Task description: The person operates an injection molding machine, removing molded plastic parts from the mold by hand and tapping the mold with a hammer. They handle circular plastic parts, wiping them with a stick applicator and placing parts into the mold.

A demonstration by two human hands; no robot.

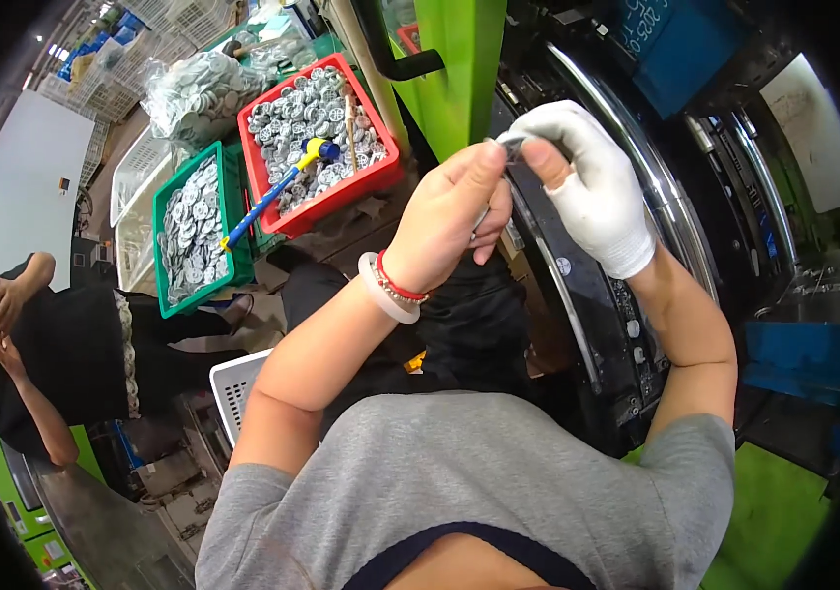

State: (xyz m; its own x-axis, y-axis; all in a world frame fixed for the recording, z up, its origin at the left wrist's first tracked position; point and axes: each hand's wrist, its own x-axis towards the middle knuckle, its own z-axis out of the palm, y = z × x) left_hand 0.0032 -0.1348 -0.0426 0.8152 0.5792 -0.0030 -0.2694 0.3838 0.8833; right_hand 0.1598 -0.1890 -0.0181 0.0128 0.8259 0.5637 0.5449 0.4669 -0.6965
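My left hand (451,211), bare with a white bangle and a red bracelet at the wrist, is closed with thumb and fingers pinched together. My right hand (592,192) wears a white glove that leaves the thumb tip bare. Between the two hands' fingertips is a small grey metal-looking piece (513,147), mostly covered by the fingers; its full shape is hidden. A thin grey edge also shows by the curled fingers of my left hand. Both hands are raised in front of a dark machine (607,285).
At left, a red crate (385,169) holds many round grey parts, with a blue-and-yellow hammer (277,192) across it. A green crate (161,258) and a plastic bag (199,93) hold similar pieces. Another person (56,344) stands at far left. A green post (459,74) rises ahead.
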